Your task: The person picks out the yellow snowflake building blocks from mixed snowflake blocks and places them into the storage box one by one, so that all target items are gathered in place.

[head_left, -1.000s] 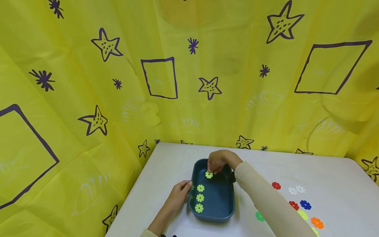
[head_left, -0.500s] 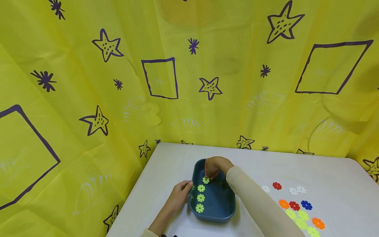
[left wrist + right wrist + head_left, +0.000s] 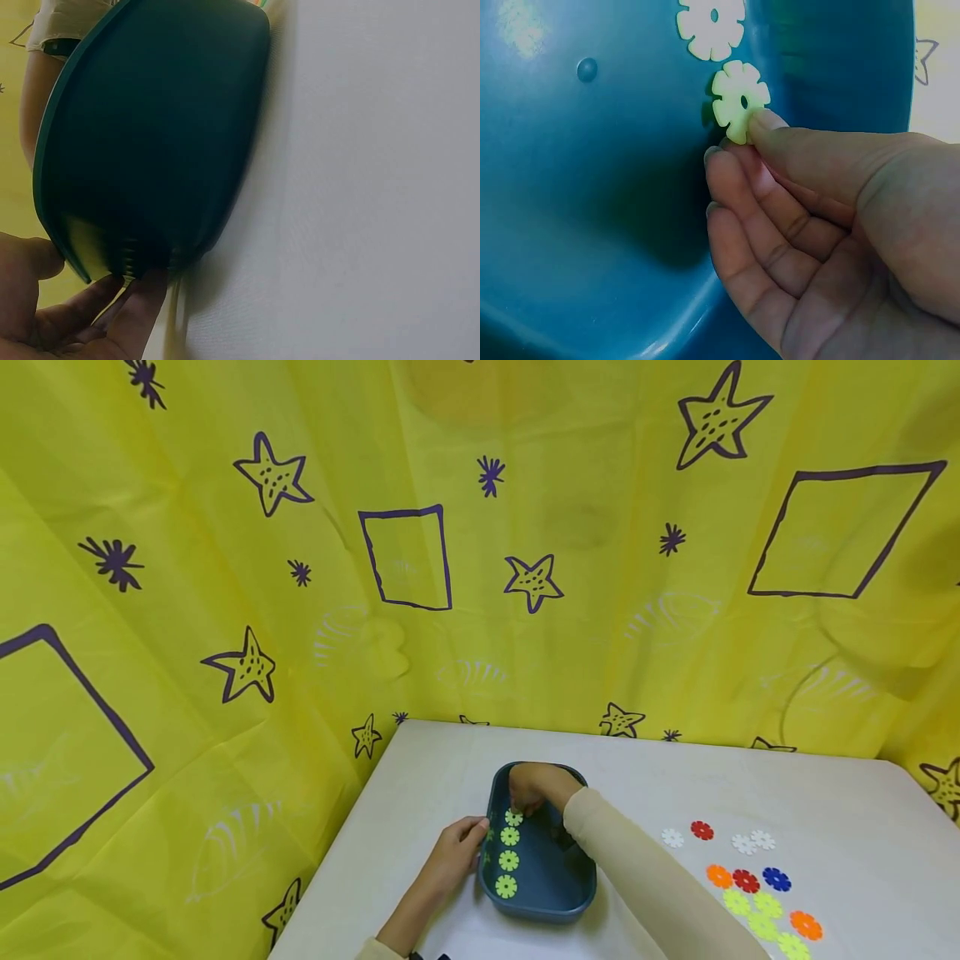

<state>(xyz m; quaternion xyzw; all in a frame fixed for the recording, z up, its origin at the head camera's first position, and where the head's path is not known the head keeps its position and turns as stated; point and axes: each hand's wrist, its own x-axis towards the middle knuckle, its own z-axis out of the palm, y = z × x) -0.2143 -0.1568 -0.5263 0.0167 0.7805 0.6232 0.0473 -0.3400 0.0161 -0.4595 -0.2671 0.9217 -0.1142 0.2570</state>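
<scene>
A deep dark-blue plastic bin point(image 3: 555, 881) sits on the white table. My left hand point(image 3: 452, 852) holds its left side, thumb at the rim and fingers against the outer wall in the left wrist view. Inside the bin, toward its far left corner, my right hand point(image 3: 534, 785) pinches a yellow-green notched plastic disc point(image 3: 740, 97) between thumb and index finger. That disc looks close to the bin floor; whether it touches cannot be told. Nearer me, several matching yellow-green discs point(image 3: 508, 860) lie in a row along the left wall.
Right of the bin, loose notched discs lie on the table point(image 3: 637, 760): white point(image 3: 672, 837), red point(image 3: 702, 831), orange point(image 3: 806, 926), blue point(image 3: 777, 879) and several yellow-green point(image 3: 763, 926). A yellow patterned curtain point(image 3: 465, 635) stands behind and to the left.
My right hand has moved left, lower and nearer me inside the bin, bringing the pinched disc into line with the row. The left hand stays at the bin's side.
</scene>
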